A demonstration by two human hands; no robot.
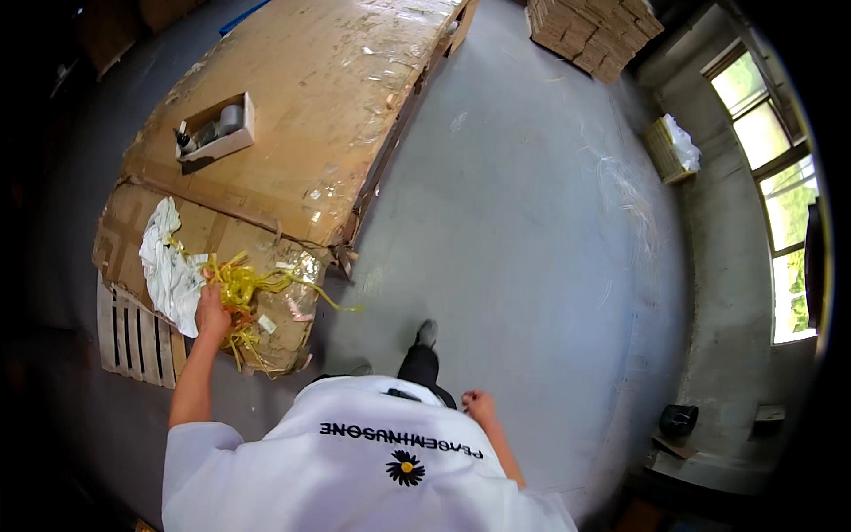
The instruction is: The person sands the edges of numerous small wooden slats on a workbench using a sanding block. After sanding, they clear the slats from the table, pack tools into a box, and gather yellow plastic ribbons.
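The left hand [211, 312] closes its fingers on a tangled bundle of yellow plastic strapping [241, 288] lying on the cardboard-covered desk [301, 106] beside a crumpled white cloth [168, 266], while the right hand [479, 406] hangs loosely curled, empty.

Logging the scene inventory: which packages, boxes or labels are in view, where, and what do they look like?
Small open box: on the cardboard-covered pallet, white walls, bottle and roll inside.
Flat carton stack: on the floor, top centre-right, brown.
Yellow strapping: tangled, under left hand.
Basket: by the wall, tan, white lining.
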